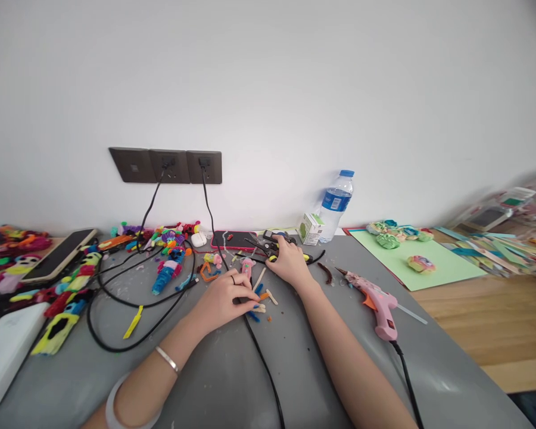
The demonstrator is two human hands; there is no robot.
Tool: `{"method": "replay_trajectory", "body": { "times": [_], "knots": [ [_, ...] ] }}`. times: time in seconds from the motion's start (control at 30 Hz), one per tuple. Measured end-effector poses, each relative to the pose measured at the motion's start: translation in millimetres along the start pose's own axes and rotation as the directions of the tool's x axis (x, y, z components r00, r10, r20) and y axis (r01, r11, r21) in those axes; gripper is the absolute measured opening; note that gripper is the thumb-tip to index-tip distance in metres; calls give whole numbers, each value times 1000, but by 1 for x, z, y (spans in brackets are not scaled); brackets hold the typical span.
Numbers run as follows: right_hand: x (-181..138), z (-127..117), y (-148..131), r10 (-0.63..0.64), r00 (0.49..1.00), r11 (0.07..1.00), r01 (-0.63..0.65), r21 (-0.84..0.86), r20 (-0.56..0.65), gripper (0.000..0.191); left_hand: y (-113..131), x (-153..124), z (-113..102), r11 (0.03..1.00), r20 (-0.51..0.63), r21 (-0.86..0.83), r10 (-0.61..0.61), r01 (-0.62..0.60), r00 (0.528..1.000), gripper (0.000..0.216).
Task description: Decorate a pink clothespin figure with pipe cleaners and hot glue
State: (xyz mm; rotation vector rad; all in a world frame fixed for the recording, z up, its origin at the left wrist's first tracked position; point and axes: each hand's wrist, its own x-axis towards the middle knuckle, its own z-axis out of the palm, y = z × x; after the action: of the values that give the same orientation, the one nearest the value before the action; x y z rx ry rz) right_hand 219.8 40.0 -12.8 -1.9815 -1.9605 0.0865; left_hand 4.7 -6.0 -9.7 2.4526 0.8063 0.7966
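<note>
My left hand (230, 301) is low over the table, thumb and forefinger pinched together above a small pile of cut pipe cleaner pieces (271, 298). Cream, orange and blue pieces lie at its fingertips; whether one is between them I cannot make out. My right hand (288, 259) reaches farther back, its fingers curled over the black and yellow handles of scissors (272, 257), mostly hidden under it. A pink fuzzy piece (247, 267) lies between the hands. Behind it is a phone with a red edge (236, 240).
A pink glue gun (379, 307) lies at right, its cord running forward. Black cables (147, 304) loop at left beside pipe cleaner figures (167, 271). A water bottle (335, 208) and small carton (310, 229) stand by the wall. Green paper (442, 271) holds crinkled flowers.
</note>
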Motion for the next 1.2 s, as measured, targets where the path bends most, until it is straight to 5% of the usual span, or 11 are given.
{"method": "replay_trajectory", "body": {
  "times": [0.2,0.47,0.87,1.2],
  "knots": [
    [0,0,-1,8,1000,1000,-8,14,11,64,7,2,-6,997,-87,53,-42,47,995,31],
    [-2,-4,-2,22,1000,1000,-22,11,-19,67,8,0,-1,973,90,228,5,-25,996,30],
    [-2,-7,-2,50,998,998,-49,35,-28,66,9,1,6,955,-25,286,-77,81,997,16],
    [-5,-18,-4,124,992,990,-124,-64,-10,70,1,3,11,964,-110,218,-132,154,985,28]
  ]
}}
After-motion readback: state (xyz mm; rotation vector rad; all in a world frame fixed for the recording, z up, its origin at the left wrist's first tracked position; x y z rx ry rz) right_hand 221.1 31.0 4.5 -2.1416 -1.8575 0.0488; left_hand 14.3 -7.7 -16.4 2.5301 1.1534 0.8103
